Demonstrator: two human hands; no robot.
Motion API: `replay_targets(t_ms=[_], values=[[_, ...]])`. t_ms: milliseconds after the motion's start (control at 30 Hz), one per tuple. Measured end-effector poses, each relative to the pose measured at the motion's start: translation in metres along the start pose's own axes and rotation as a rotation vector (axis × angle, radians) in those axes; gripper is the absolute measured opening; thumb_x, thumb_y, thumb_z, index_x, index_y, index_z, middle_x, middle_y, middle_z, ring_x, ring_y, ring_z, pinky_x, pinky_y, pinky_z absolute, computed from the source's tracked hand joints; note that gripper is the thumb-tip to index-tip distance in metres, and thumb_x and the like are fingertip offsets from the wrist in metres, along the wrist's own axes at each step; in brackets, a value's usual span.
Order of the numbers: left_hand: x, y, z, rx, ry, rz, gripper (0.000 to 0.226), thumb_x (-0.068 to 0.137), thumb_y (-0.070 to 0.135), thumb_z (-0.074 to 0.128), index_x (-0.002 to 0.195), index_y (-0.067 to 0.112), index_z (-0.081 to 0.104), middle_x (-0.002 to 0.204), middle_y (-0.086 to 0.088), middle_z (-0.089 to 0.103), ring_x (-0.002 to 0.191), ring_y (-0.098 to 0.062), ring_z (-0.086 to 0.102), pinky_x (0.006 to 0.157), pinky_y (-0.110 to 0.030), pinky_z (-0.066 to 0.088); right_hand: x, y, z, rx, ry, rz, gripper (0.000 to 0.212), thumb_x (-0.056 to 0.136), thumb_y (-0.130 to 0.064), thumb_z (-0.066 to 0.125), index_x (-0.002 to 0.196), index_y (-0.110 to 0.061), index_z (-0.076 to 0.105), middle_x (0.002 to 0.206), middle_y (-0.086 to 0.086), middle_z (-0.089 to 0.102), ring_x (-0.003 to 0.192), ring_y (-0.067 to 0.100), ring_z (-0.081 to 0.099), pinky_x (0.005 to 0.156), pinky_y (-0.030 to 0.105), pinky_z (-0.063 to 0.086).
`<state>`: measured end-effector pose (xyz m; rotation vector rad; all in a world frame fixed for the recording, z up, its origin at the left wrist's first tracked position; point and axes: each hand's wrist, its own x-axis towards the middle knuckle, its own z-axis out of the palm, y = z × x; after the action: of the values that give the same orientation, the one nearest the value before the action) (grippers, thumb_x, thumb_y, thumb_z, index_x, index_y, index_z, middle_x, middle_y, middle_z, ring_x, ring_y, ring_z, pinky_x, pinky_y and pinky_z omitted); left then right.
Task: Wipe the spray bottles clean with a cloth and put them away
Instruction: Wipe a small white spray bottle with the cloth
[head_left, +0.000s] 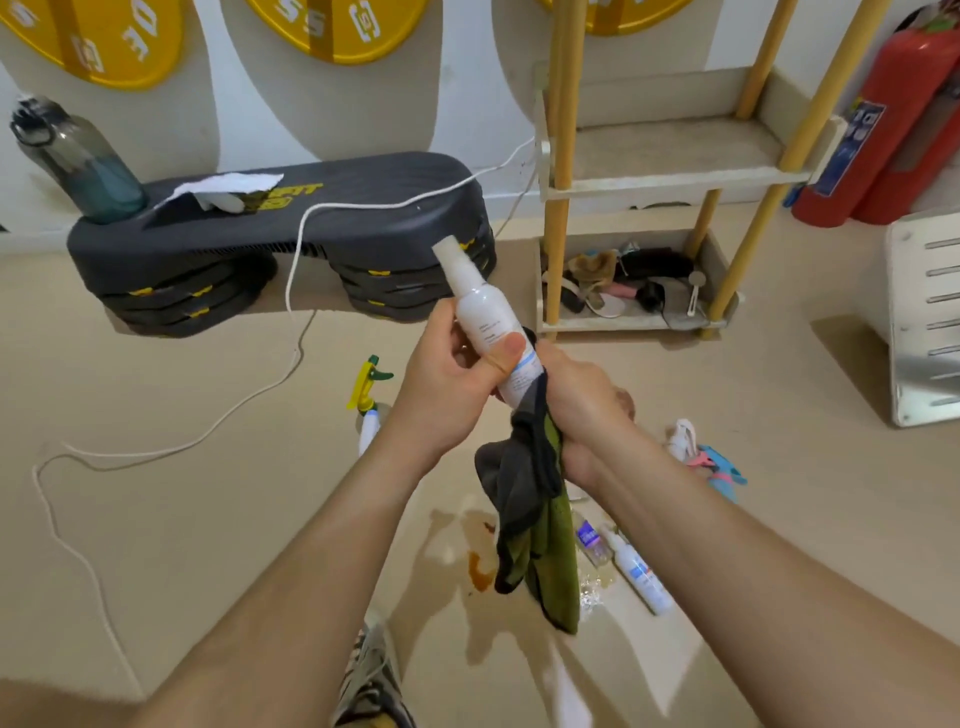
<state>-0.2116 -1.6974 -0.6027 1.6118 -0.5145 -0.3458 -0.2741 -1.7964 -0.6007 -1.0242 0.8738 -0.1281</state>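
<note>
Bottle in hand: I had the white spray bottle (485, 312) off the floor (156, 374), tilted, cap end up and away from me, over the middle of the floor.
Left hand: I had the left hand (452, 374) clamped round the bottle's middle, with the thumb pressed across the label.
Right hand: The right hand (582, 405) was closed on the cloth (530, 519), which wrapped the bottle's lower end. The rest of the cloth hung loose below.
Slip risk: I judged the bottle smooth. Twisting the cloth against a one-hand hold could pull it free and drop it onto the things below.
Cap: The cap (445, 249) looked in place, but I could not tell how firmly it sat. A knock could pop it off.
Wet floor: A brown spill (480, 571) and a wet patch (592, 587) lay under the hanging cloth, just ahead of my shoe (369, 670). A step there could skid. The cloth's tail could also dip in and smear dirt back on.
Waiting bottles: A yellow-green trigger bottle (369, 395), a pink-and-blue sprayer (711, 462), a slim white bottle (641, 577) and a small clear bottle (589, 540) were on the floor around me, easy to kick.
Cord: The white cord (296, 291) trailed across the floor from the wall edge. I judged it a trip risk on the way to the shelf (675, 176).
</note>
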Motion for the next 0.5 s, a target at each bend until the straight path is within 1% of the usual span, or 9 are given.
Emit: replay_targets(t_ms=[67, 133, 167, 233, 267, 367, 400, 467, 500], values=[[0.0, -0.012, -0.003, -0.04, -0.056, -0.062, 0.018, 0.095, 0.013, 0.062, 0.109, 0.017, 0.051, 0.093, 0.0, 0.063, 0.076, -0.001, 0.064, 0.063, -0.02, 0.052, 0.009, 0.018, -0.002, 0.246, -0.006, 0.137, 0.03, 0.1, -0.032, 0.056, 0.092, -0.004, 0.063, 0.066, 0.011, 0.062, 0.046, 0.018, 0.056, 0.044, 0.026, 0.045], [0.0, -0.027, -0.005, -0.072, -0.072, -0.154, 0.019, 0.095, 0.015, 0.061, 0.112, 0.015, 0.051, 0.095, -0.003, 0.063, 0.077, -0.008, 0.064, 0.068, -0.023, 0.055, 0.02, 0.036, -0.003, 0.477, -0.035, 0.246, 0.029, 0.099, -0.033, 0.057, 0.107, -0.006, 0.061, 0.064, 0.008, 0.055, 0.036, 0.013, 0.05, 0.036, 0.021, 0.041], [0.0, -0.035, -0.005, -0.084, -0.06, -0.194, 0.019, 0.095, 0.015, 0.062, 0.111, 0.016, 0.052, 0.097, -0.004, 0.064, 0.077, -0.012, 0.063, 0.071, -0.025, 0.056, 0.024, 0.044, -0.003, 0.536, -0.033, 0.274, 0.031, 0.098, -0.034, 0.058, 0.114, -0.008, 0.061, 0.063, 0.007, 0.052, 0.035, 0.012, 0.048, 0.034, 0.019, 0.04], [-0.002, -0.051, -0.009, -0.096, -0.032, -0.231, 0.019, 0.093, 0.013, 0.064, 0.108, 0.017, 0.053, 0.096, -0.005, 0.065, 0.074, -0.014, 0.062, 0.072, -0.027, 0.057, 0.035, 0.059, -0.006, 0.563, -0.017, 0.301, 0.035, 0.097, -0.035, 0.06, 0.121, -0.009, 0.063, 0.059, 0.004, 0.051, 0.036, 0.011, 0.048, 0.034, 0.019, 0.04], [-0.003, -0.057, -0.011, -0.09, -0.036, -0.23, 0.02, 0.092, 0.01, 0.066, 0.106, 0.016, 0.054, 0.094, -0.004, 0.065, 0.073, -0.012, 0.062, 0.07, -0.026, 0.057, 0.039, 0.064, -0.009, 0.531, -0.021, 0.303, 0.037, 0.096, -0.037, 0.061, 0.122, -0.011, 0.063, 0.059, 0.004, 0.052, 0.038, 0.011, 0.049, 0.035, 0.02, 0.041], [-0.006, -0.074, -0.016, -0.027, -0.081, -0.245, 0.028, 0.085, 0.0, 0.071, 0.098, 0.018, 0.054, 0.084, 0.005, 0.064, 0.071, 0.0, 0.065, 0.064, -0.017, 0.053, 0.052, 0.074, -0.016, 0.352, -0.04, 0.278, 0.038, 0.096, -0.047, 0.059, 0.116, -0.015, 0.064, 0.068, 0.006, 0.06, 0.045, 0.013, 0.052, 0.04, 0.023, 0.044], [-0.007, -0.081, -0.016, -0.016, -0.069, -0.267, 0.03, 0.084, -0.001, 0.073, 0.097, 0.019, 0.055, 0.082, 0.006, 0.064, 0.072, 0.0, 0.066, 0.065, -0.017, 0.053, 0.056, 0.08, -0.016, 0.33, -0.029, 0.273, 0.039, 0.096, -0.049, 0.057, 0.116, -0.016, 0.065, 0.07, 0.005, 0.064, 0.047, 0.013, 0.055, 0.042, 0.025, 0.045], [-0.009, -0.1, -0.014, 0.011, -0.002, -0.295, 0.033, 0.081, 0.002, 0.077, 0.101, 0.017, 0.056, 0.083, 0.005, 0.064, 0.078, -0.008, 0.066, 0.069, -0.023, 0.055, 0.061, 0.093, -0.011, 0.416, -0.004, 0.307, 0.037, 0.098, -0.048, 0.053, 0.112, -0.017, 0.069, 0.076, 0.006, 0.07, 0.056, 0.016, 0.065, 0.054, 0.03, 0.051], [-0.011, -0.108, -0.013, 0.038, 0.032, -0.305, 0.035, 0.08, 0.005, 0.079, 0.104, 0.017, 0.055, 0.086, 0.005, 0.063, 0.081, -0.009, 0.065, 0.071, -0.023, 0.055, 0.062, 0.101, -0.006, 0.492, -0.007, 0.339, 0.039, 0.099, -0.048, 0.051, 0.112, -0.016, 0.069, 0.086, 0.008, 0.074, 0.069, 0.02, 0.07, 0.064, 0.033, 0.055]])
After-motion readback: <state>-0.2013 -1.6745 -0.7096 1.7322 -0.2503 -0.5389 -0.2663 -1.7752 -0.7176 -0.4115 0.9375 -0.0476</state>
